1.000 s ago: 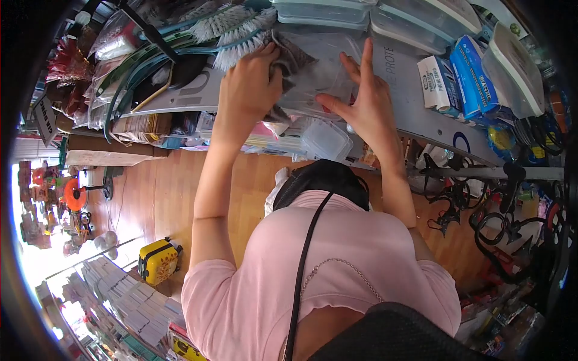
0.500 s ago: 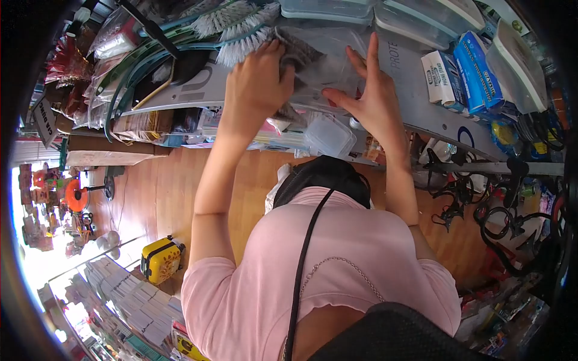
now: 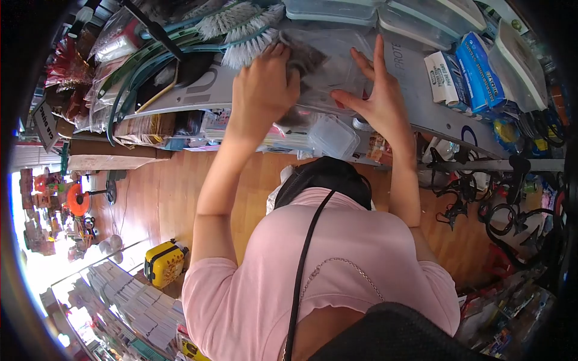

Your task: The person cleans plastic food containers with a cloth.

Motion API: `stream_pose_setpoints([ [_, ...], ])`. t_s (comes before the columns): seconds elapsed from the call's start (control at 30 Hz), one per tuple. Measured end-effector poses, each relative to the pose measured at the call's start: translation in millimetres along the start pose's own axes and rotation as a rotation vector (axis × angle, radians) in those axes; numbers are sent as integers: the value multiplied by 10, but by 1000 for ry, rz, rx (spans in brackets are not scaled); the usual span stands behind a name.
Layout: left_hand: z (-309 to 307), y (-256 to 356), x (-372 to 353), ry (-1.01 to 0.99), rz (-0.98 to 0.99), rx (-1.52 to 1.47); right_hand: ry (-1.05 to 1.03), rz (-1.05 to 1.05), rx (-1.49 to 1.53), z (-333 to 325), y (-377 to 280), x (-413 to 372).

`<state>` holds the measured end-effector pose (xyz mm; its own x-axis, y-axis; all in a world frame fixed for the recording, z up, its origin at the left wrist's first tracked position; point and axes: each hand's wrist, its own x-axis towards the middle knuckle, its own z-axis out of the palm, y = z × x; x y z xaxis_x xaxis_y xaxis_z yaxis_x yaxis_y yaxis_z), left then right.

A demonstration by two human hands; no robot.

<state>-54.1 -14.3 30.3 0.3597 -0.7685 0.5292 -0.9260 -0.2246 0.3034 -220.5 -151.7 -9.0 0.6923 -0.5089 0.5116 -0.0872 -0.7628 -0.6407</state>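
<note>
My left hand [image 3: 265,90] is closed round a dark grey cloth [image 3: 310,57], blurred and partly hidden by the fingers. The cloth lies against a clear plastic container [image 3: 344,51] on the grey shelf. At the container's right side is my right hand [image 3: 380,99], fingers stretched and spread, thumb pointing left; whether it touches the container is hard to tell. White-bristled brushes [image 3: 250,36] lie just beyond my left hand.
Clear lidded boxes [image 3: 415,27] line the back of the shelf. Blue and white cartons [image 3: 478,72] stand at the right. Another clear box [image 3: 334,136] sits on the level below. Black hangers [image 3: 454,204] hang at the right; a yellow suitcase [image 3: 164,263] stands on the floor.
Both hands appear slightly further right as the whole view shifts a little. My left hand keeps the cloth, which is blurred against the container. My right hand stays spread.
</note>
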Motion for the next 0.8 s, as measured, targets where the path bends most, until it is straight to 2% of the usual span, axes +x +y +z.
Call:
stream_pose_setpoints([
  [0.07,-69,141,-118,-56,-14,40,-21,16,-35,-9,-24,-8],
  [0.13,-11,267,-173,-146,229,-178,-25,13,-22,-23,-7,4],
  [0.17,184,307,-109,49,413,-188,-37,8,-11,-27,1,5],
  [0.2,222,273,-40,47,412,-194,-39,14,-14,-24,6,2],
  [0.27,240,240,123,-260,157,-258,-33,-25,-62,-29,15,1],
  [0.3,183,206,230,-368,218,2,-36,-23,-64,-26,2,-9],
  [0.33,182,155,279,-368,215,1,-21,1,-50,-12,-15,-12],
  [0.4,159,63,335,-240,41,-150,-4,23,-32,7,-34,-5],
  [0.43,134,-18,304,-215,-10,-56,-1,26,-32,6,-35,5],
  [0.47,109,-76,237,-217,-6,-54,2,33,-32,0,-34,0],
  [0.53,44,-108,72,27,77,-43,2,42,-42,-2,-43,-2],
  [0.6,-2,79,-78,-6,20,-35,1,52,-51,-26,-55,-1],
  [0.67,-16,334,-147,-210,91,-112,-77,126,10,-67,-70,6],
  [0.8,220,320,58,-113,219,-281,-36,35,-37,-13,45,-2],
])
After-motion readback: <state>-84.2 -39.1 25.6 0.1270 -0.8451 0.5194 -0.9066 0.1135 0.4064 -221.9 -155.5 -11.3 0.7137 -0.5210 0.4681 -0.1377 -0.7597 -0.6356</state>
